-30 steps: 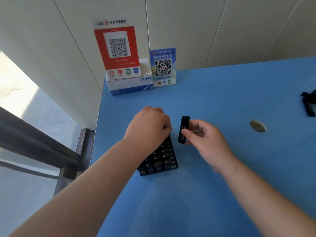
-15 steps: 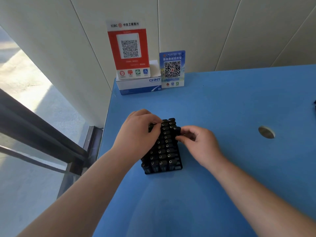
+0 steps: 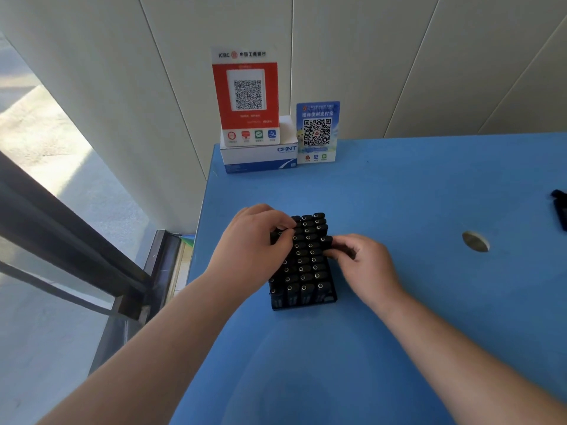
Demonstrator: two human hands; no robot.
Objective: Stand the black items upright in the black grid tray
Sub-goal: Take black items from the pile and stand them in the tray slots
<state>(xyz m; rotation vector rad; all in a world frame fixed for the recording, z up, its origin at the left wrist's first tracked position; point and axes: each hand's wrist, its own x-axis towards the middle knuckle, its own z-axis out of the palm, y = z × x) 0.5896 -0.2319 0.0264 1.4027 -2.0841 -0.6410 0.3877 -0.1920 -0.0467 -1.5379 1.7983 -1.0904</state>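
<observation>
A black grid tray (image 3: 302,303) sits near the left edge of the blue table, filled with several small black items (image 3: 308,259) standing upright in rows. My left hand (image 3: 254,243) rests over the tray's left side, fingertips curled onto the tops of the items. My right hand (image 3: 362,262) is at the tray's right side, thumb and fingers pinched on one black item (image 3: 326,240) that stands a little higher than its neighbours in the rightmost column. More loose black items (image 3: 560,210) lie at the far right edge of the view.
A white and blue box (image 3: 259,157) with a red QR sign (image 3: 247,96) on it stands against the wall, a blue QR card (image 3: 317,131) beside it. A round cable hole (image 3: 475,241) is in the table to the right. The table's left edge drops off by a window frame.
One second ago my right hand held a black item in the air beside the tray. It has since brought the item down into the tray's right column and stays pinched on it.
</observation>
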